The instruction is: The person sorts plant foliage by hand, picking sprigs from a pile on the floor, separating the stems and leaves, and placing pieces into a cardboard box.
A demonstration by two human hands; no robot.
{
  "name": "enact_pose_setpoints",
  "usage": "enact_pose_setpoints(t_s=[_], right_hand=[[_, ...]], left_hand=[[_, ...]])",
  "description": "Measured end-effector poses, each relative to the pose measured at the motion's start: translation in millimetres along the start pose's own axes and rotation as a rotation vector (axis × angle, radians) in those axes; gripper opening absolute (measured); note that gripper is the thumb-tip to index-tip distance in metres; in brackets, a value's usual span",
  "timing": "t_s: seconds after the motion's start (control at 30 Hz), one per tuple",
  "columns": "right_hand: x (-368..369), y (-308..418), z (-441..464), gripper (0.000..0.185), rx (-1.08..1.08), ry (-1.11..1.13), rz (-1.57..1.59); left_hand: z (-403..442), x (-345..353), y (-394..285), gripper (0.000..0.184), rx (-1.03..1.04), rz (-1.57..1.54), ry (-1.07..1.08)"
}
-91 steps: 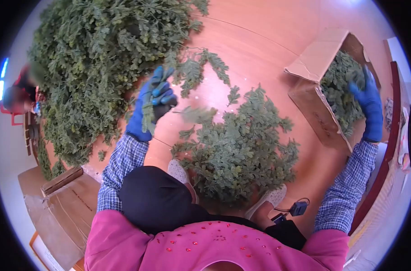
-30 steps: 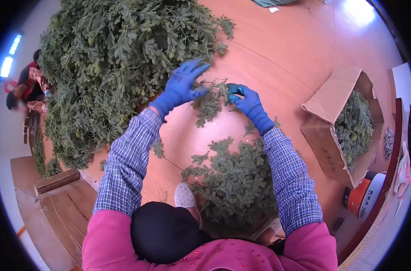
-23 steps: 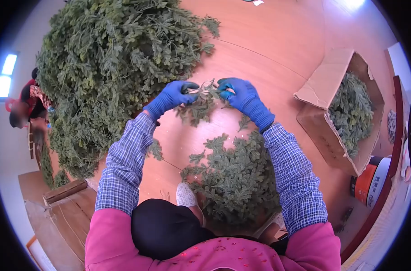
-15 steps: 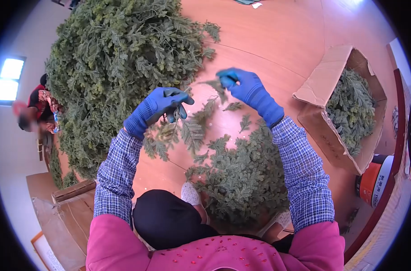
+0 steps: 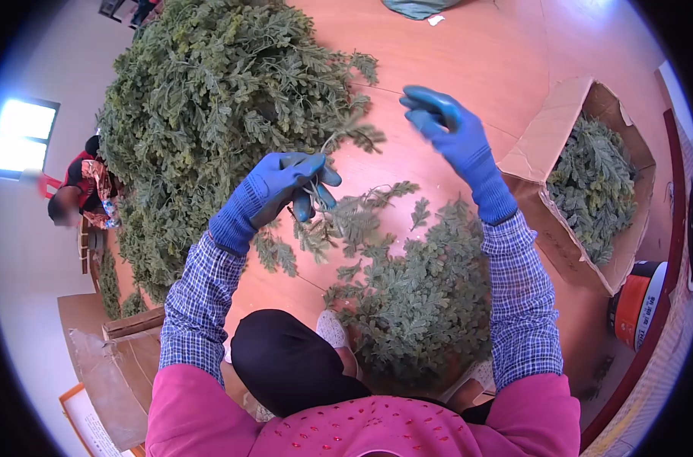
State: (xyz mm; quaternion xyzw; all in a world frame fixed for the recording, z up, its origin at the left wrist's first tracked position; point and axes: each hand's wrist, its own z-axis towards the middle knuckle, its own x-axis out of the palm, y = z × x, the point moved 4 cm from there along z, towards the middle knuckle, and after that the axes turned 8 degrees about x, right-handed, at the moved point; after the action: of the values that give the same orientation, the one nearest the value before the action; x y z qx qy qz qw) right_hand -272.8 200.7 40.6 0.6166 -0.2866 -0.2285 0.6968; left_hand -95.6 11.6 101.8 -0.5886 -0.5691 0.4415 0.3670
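Observation:
In the head view, my left hand [image 5: 285, 186], in a blue work glove, is closed on the thin stems of a green leafy branch [image 5: 358, 135]. Leaves of this branch stick out above my fingers, and more sprays hang below them. My right hand [image 5: 457, 133], gloved alike, hovers to the right with its fingers stretched out and apart, holding nothing visible; it is slightly blurred. Between my feet lies a heap of cut green sprigs [image 5: 419, 305]. A small loose sprig [image 5: 420, 214] rests on the floor just above that heap.
A large pile of greenery [image 5: 217, 114] rises at the upper left. An open cardboard box [image 5: 525, 152] with greenery stands right, beside an orange-and-white bucket [image 5: 632, 308]. Another person [image 5: 80, 183] is at the far left. Flattened cardboard [image 5: 122, 373] lies lower left.
My right hand has moved up and right, away from my left hand, and no longer touches a sprig. The branch in my left hand now points up and right.

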Motion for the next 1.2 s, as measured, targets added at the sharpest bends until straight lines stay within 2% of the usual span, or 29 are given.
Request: enact_pose_setpoints(t_s=[0.03, 0.1, 0.13, 0.17, 0.23, 0.27, 0.3, 0.37, 0.4, 0.43, 0.5, 0.53, 0.57, 0.7, 0.77, 0.8, 0.83, 0.9, 0.97, 1.0, 1.03, 1.07, 1.1, 1.13, 1.17, 1.2], right_hand=[[0, 6, -4, 0.047, 0.003, -0.005, 0.000], [17, 25, -15, 0.074, -0.262, 0.059, -0.625], [21, 17, -11, 0.093, -0.233, 0.153, -0.579], [24, 10, -7, 0.093, -0.225, 0.145, -0.577], [37, 4, -4, 0.084, -0.231, 0.212, -0.437], [40, -8, -3, 0.069, 0.170, 0.415, -0.138], [38, -18, -6, 0.069, 0.172, 0.415, -0.136], [36, -59, -15, 0.052, 0.426, 0.578, 0.296], [35, -68, -25, 0.042, 0.411, 0.596, 0.368], [42, -54, -33, 0.042, 0.412, 0.602, 0.366], [49, -38, -52, 0.058, 0.578, 0.535, 0.046], [63, -37, -55, 0.055, 0.462, 0.566, 0.021], [71, -37, -61, 0.052, 0.472, 0.545, -0.082], [73, -49, -73, 0.044, 0.638, 0.458, -0.093], [67, -54, -81, 0.042, 0.699, 0.390, -0.142], [64, -53, -83, 0.043, 0.569, 0.322, -0.394], [62, -50, -83, 0.044, 0.423, 0.259, -0.643], [62, -45, -82, 0.047, 0.412, 0.251, -0.784], [51, -35, -86, 0.043, 0.451, 0.321, -0.944], [53, -27, -103, 0.036, 0.155, 0.484, -0.795], [47, -5, -123, 0.036, 0.166, 0.460, -0.823], [39, 28, -140, 0.033, 0.193, 0.327, -0.866], [26, 46, -150, 0.031, 0.225, 0.188, -0.898], [-9, 61, -154, 0.024, -0.088, 0.057, -0.686], [-50, 67, -155, 0.020, 0.004, -0.180, -0.581], [-86, 95, -153, 0.017, 0.103, -0.427, -0.947]], left_hand=[[-2, 5, -4, 0.048, -0.003, 0.000, 0.006], [-5, 15, -9, 0.048, -0.014, 0.057, 0.015], [-3, 19, -9, 0.048, -0.024, 0.064, 0.044], [-1, 23, -9, 0.048, -0.030, 0.066, 0.053], [2, 35, -8, 0.047, -0.034, 0.056, 0.146], [5, 38, -5, 0.045, -0.049, 0.110, 0.140], [9, 41, -4, 0.045, -0.052, 0.110, 0.142], [15, 36, -1, 0.042, -0.045, 0.228, 0.005], [17, 33, 1, 0.038, -0.065, 0.200, -0.089], [19, 34, 4, 0.038, -0.066, 0.197, -0.094], [24, 36, 16, 0.034, -0.104, 0.215, -0.128], [29, 38, 24, 0.033, -0.086, 0.194, -0.161], [30, 42, 28, 0.033, -0.088, 0.186, -0.157], [38, 36, 51, 0.032, -0.065, 0.198, -0.247], [42, 35, 68, 0.029, -0.008, 0.476, -0.265], [51, 37, 78, 0.022, 0.236, 0.828, -0.285], [54, 40, 83, 0.022, 0.229, 0.816, -0.280], [60, 50, 74, 0.018, 0.456, 0.919, -0.325], [61, 55, 62, 0.019, 0.378, 1.355, -0.321], [90, -16, 128, 0.026, 0.707, 0.930, -0.412], [73, -41, 95, 0.029, 0.570, 0.743, -0.445], [65, -82, 105, 0.026, 0.187, 0.605, -0.762], [60, -112, 115, 0.033, 0.227, 0.532, -0.785], [49, -91, 94, 0.038, 0.080, 0.326, -0.752], [46, -76, 86, 0.038, 0.068, 0.324, -0.759], [48, -59, 83, 0.040, 0.054, 0.107, -0.665]])
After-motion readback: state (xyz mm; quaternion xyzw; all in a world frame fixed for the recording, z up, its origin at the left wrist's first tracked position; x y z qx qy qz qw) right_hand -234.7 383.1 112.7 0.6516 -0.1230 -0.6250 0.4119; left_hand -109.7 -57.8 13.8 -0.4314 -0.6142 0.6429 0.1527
